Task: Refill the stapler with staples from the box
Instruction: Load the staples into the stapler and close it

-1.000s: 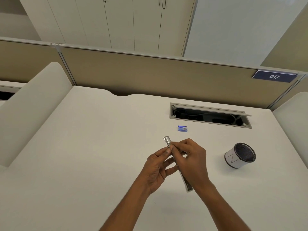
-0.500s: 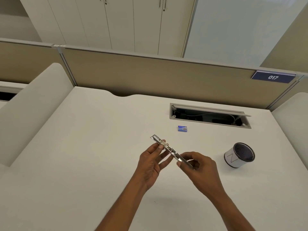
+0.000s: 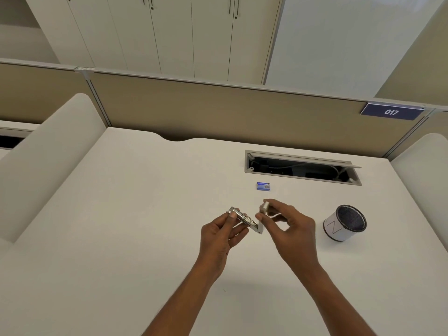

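Two hands work above the desk (image 3: pixel 121 238): the left hand (image 3: pixel 221 235) pinches the stapler (image 3: pixel 244 220)'s metal channel, the right hand (image 3: pixel 288 225) grips its swung-up lid. Opening is underway; next comes fetching staples from the box (image 3: pixel 263 186), just beyond the stapler.

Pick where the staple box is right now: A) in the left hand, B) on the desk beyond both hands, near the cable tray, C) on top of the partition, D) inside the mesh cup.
B: the blue staple box lies flat on the desk, past both hands and just in front of the open cable tray; the hands hold only the opened stapler.
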Demonstrator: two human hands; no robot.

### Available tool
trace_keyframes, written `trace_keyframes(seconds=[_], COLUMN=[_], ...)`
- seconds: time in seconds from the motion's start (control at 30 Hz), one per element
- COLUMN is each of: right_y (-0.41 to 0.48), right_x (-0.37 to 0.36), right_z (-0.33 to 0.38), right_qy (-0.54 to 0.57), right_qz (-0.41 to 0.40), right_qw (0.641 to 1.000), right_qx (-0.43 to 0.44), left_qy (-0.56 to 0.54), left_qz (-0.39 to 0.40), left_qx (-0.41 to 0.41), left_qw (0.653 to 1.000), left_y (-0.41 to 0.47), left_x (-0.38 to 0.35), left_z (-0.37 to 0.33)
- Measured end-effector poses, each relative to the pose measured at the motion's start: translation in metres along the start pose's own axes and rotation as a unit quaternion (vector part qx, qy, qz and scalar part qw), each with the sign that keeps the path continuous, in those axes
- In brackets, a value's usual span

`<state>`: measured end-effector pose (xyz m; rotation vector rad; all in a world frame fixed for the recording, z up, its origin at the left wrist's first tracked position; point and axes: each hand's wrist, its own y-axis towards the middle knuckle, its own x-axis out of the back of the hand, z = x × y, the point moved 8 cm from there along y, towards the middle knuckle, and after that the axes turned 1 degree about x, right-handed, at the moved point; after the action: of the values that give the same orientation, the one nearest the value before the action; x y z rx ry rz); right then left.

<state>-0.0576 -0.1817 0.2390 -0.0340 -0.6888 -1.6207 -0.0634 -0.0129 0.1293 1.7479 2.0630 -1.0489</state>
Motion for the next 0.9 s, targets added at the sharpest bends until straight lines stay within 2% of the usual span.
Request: trace_keyframes(seconds=[0.13,0.27,0.47,0.57,0.7,0.8,0.9], right_y=[0.004,0.000,-0.011,-0.013,-0.022,-0.025,-0.027], right_x=[-0.023,-0.033,-0.055,-0.062,-0.074,-0.075,-0.073], right_z=[0.005,-0.002,-0.009,-0.019,-0.037,-0.041,-0.047], right_qy=[-0.051,-0.067,0.016,0.076,0.141,0.170,0.206], right_qz=[0.055,0.071,0.165,0.220,0.326,0.374,0.385], right_qw=[0.996,0.994,0.986,0.969,0.900,0.857,0.833], right_qx=[0.047,0.049,0.024,-0.078,-0.254,-0.310,-0.341], left_qy=[0.025,-0.023,0.045,0.049,0.059,0.074,0.108], left_qz=[0.040,0.006,-0.004,-0.024,-0.006,0.006,0.015], left_qx=[-0.004,0.041,0.021,0.022,0.032,0.054,0.067], left_qw=[0.999,0.999,0.999,0.998,0.998,0.996,0.992], left_y=[-0.009,-0.011,-0.016,-0.014,-0.015,-0.018,-0.019], left_x=[-0.013,-0.008,-0.009,-0.005,-0.012,-0.015,-0.015], left_z=[0.004,0.007,0.005,0.006,0.008,0.012,0.013])
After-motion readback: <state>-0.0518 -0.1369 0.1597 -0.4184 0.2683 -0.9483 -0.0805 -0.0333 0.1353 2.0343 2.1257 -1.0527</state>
